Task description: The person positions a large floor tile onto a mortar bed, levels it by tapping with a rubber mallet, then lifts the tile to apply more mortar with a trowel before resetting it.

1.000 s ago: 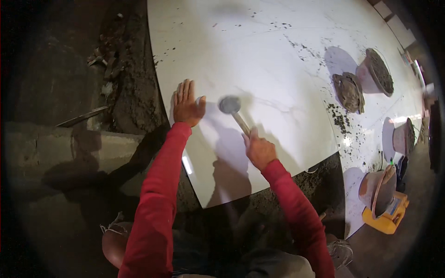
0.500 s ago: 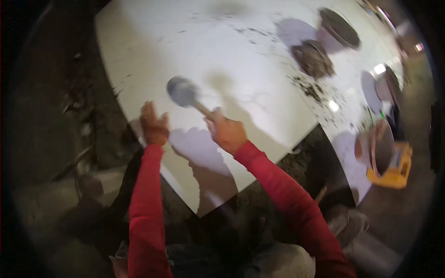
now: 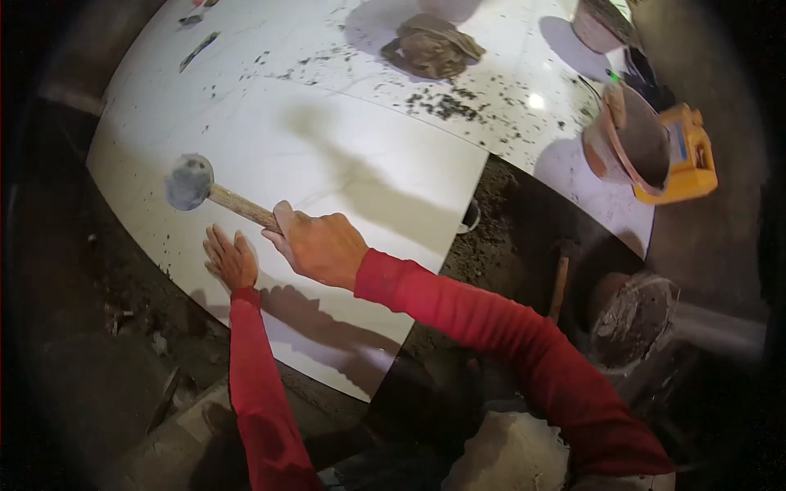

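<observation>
My right hand (image 3: pixel 321 245) grips the wooden handle of a rubber mallet (image 3: pixel 191 182), whose round grey head hovers over the large white marble-look tile (image 3: pixel 327 155). My left hand (image 3: pixel 230 259) lies flat, fingers spread, on the near left part of that tile, just below the mallet handle. Both arms wear red sleeves. The tile's near edge lies over dark mortar ground.
A lump of grey mortar (image 3: pixel 432 46) sits on the far tiles amid dark specks. An orange bucket (image 3: pixel 630 147) and a yellow container (image 3: pixel 693 155) stand at right. A mortar-caked pan (image 3: pixel 630 317) and a wooden-handled tool (image 3: pixel 559 278) lie on the dark bed at right.
The view has swung, so the tile now fills the upper left. My right hand has carried the mallet head leftward past my left hand, which stays flat on the tile.
</observation>
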`<state>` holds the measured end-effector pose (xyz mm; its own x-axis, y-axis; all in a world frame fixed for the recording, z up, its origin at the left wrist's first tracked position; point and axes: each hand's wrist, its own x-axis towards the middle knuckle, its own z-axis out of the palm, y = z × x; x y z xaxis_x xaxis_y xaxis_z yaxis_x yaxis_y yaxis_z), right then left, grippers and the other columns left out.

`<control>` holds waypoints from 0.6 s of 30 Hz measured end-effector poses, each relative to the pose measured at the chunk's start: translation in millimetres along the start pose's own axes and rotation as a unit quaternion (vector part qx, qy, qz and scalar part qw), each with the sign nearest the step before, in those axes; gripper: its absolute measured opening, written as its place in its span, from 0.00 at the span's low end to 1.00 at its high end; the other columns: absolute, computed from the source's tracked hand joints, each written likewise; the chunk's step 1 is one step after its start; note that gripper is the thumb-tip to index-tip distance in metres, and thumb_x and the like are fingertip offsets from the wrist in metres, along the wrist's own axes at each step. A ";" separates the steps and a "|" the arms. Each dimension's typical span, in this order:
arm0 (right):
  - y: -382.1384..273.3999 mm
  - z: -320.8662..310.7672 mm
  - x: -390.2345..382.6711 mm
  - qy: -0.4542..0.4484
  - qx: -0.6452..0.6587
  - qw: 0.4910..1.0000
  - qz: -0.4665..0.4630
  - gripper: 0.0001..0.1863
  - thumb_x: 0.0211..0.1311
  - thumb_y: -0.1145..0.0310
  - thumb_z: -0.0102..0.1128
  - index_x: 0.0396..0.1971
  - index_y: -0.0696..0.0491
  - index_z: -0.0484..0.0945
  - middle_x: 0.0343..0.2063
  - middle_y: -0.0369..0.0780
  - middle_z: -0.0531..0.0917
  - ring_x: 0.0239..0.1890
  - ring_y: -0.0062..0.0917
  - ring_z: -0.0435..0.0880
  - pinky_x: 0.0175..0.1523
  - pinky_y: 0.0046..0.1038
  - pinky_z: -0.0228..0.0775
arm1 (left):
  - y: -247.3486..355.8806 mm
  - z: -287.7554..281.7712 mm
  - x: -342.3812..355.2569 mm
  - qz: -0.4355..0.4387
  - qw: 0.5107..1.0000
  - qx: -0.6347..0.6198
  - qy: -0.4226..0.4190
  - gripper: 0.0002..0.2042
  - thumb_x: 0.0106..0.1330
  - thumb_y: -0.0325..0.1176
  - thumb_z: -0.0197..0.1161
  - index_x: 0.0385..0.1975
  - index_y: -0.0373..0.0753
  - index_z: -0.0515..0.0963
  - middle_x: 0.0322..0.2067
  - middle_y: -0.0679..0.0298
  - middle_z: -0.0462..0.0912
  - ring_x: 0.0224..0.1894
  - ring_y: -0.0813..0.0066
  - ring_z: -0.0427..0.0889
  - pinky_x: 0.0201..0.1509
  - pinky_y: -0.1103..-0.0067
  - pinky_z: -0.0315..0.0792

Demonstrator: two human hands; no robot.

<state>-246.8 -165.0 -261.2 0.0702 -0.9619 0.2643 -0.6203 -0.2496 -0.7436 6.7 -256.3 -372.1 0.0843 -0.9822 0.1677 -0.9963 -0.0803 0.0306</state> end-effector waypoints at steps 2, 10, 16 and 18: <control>0.6 8.1 8.7 0.053 -0.002 0.998 -0.035 0.18 0.70 0.56 0.47 0.41 0.58 0.63 0.18 0.49 0.80 0.15 0.46 0.77 0.22 0.46 0.70 | -12.0 10.6 17.3 0.002 1.000 0.022 0.010 0.31 0.72 0.52 0.43 0.70 0.43 0.53 0.72 0.59 0.50 0.73 0.54 0.47 0.69 0.46 0.44; 11.4 26.6 49.7 -0.043 -0.075 0.995 0.050 0.21 0.71 0.55 0.44 0.48 0.59 0.67 0.16 0.44 0.80 0.16 0.39 0.80 0.22 0.44 0.70 | -6.1 6.0 33.0 -0.018 1.000 -0.010 0.010 0.32 0.71 0.52 0.44 0.70 0.42 0.51 0.72 0.60 0.50 0.73 0.56 0.47 0.71 0.48 0.42; 51.5 45.6 64.1 -0.049 -0.208 0.976 0.039 0.17 0.70 0.55 0.48 0.37 0.56 0.66 0.14 0.46 0.79 0.15 0.42 0.80 0.21 0.44 0.70 | -3.0 10.0 41.2 -0.020 1.000 -0.014 -0.003 0.32 0.71 0.53 0.43 0.70 0.42 0.51 0.72 0.58 0.49 0.74 0.55 0.44 0.71 0.48 0.41; 9.6 24.8 76.6 -0.072 -0.097 0.991 0.066 0.18 0.70 0.55 0.47 0.41 0.57 0.67 0.14 0.45 0.79 0.16 0.41 0.80 0.22 0.44 0.71 | -14.7 12.7 42.7 -0.024 1.000 0.000 0.005 0.33 0.70 0.53 0.43 0.70 0.42 0.50 0.72 0.58 0.48 0.74 0.55 0.44 0.71 0.48 0.41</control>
<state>-227.9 -243.9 -263.3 0.0806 -0.9941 0.0719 -0.7686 -0.1079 -0.6306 24.7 -299.2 -377.9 0.1326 -0.9753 0.1765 -0.9910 -0.1278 0.0387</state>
